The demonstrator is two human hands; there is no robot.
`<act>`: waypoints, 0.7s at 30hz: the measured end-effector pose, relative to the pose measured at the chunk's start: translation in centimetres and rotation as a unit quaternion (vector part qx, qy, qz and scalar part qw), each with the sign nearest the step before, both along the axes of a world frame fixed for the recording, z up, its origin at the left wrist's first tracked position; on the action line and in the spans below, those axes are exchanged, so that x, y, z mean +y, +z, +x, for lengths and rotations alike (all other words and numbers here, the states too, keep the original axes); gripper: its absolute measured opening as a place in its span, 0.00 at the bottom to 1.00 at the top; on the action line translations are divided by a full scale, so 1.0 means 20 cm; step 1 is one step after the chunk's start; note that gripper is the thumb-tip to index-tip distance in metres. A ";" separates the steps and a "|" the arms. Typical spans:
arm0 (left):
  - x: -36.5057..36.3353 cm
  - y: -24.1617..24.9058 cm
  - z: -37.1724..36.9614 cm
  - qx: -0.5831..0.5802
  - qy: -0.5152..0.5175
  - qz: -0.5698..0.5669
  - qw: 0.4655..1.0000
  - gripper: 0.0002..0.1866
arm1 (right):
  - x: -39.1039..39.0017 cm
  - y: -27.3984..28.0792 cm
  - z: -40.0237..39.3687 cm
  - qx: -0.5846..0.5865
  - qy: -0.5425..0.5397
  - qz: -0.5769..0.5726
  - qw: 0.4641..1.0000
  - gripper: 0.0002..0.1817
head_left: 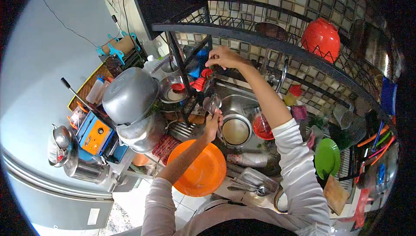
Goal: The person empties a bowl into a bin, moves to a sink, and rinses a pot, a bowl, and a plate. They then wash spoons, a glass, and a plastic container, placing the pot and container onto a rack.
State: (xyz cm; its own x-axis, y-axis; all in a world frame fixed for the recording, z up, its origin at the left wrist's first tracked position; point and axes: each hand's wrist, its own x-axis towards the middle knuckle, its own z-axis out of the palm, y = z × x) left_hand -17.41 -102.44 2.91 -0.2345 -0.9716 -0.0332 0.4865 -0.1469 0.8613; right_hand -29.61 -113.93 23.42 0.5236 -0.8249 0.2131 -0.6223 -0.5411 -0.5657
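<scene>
My left hand (211,125) is closed around metal spoons (212,102), whose shiny round bowls point up and away from me. Beyond it, my right hand (226,58) reaches under the black rack with fingers bent downward. Its fingertips are right at some red plastic pieces (200,82); whether they grip one is hard to make out. Below the hands lies the metal sink (236,101), holding a round pot (235,131) with cloudy liquid. A red container (261,127) stands beside that pot, partly behind my right forearm. An orange basin (203,171) sits under my left forearm.
A black wire rack (260,39) spans above the sink, with a red bowl (321,39) on it. Large metal pots (130,91) stack at left. Stacked cups (249,160), a clear tray (260,179) with cutlery, and a green plate (327,158) lie near me.
</scene>
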 end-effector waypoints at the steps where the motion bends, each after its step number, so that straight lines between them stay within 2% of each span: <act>1: 0.00 0.00 0.00 0.000 0.001 0.001 1.000 0.12 | 0.00 0.00 0.00 0.000 0.001 0.001 1.000 0.24; 4: -0.01 -0.01 0.00 0.000 -0.003 0.003 1.000 0.12 | -0.01 -0.03 -0.02 -0.119 -0.059 -0.193 0.972 0.21; 5: -0.02 -0.01 0.00 0.005 0.002 -0.004 1.000 0.12 | -0.01 -0.04 -0.03 -0.119 -0.061 -0.192 0.972 0.21; 7: -0.02 -0.02 -0.01 0.009 0.004 -0.011 1.000 0.12 | 0.05 -0.03 -0.04 -0.144 -0.219 -0.187 0.947 0.21; 8: -0.02 -0.03 -0.01 0.014 0.010 -0.012 1.000 0.13 | 0.02 -0.07 -0.05 -0.168 -0.229 -0.204 0.937 0.20; 9: -0.02 -0.03 -0.01 0.018 0.015 -0.012 1.000 0.14 | 0.03 -0.09 -0.05 -0.168 -0.231 -0.204 0.936 0.20; 11: -0.01 -0.03 -0.01 0.005 0.013 -0.002 1.000 0.14 | 0.04 -0.12 -0.05 -0.304 -0.294 0.013 0.906 0.20; 12: -0.01 -0.03 -0.02 -0.006 0.013 0.006 1.000 0.14 | -0.01 -0.21 -0.06 -0.352 -0.281 -0.014 0.893 0.19; 13: 0.00 -0.02 -0.02 -0.006 0.013 0.006 1.000 0.14 | -0.08 -0.31 -0.06 -0.352 -0.282 -0.015 0.892 0.19; 15: 0.01 -0.01 -0.03 0.001 0.029 -0.002 1.000 0.14 | -0.19 -0.47 -0.07 -0.322 -0.204 -0.270 0.884 0.18; 17: -0.01 -0.03 -0.03 0.009 0.019 0.008 1.000 0.14 | -0.02 -0.37 -0.01 -0.293 -0.191 -0.275 0.896 0.18; 19: -0.01 -0.02 -0.02 0.016 0.010 0.017 1.000 0.14 | 0.07 -0.30 0.07 -0.403 -0.274 -0.044 0.872 0.17; 20: 0.00 0.00 -0.03 0.016 0.024 0.009 1.000 0.14 | -0.09 -0.46 0.05 -0.303 -0.284 -0.136 0.899 0.17; 21: 0.00 0.00 -0.03 0.017 0.037 0.002 0.999 0.13 | -0.09 -0.47 0.05 -0.304 -0.283 -0.137 0.899 0.17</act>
State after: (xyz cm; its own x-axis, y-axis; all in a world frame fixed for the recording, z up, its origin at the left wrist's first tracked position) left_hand -18.04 -102.48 2.90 -0.1629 -0.9862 -0.0297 0.5249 -0.1121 0.8438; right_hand -28.51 -115.75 13.94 -0.2450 -0.7956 0.5540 -0.4629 -0.4061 -0.7879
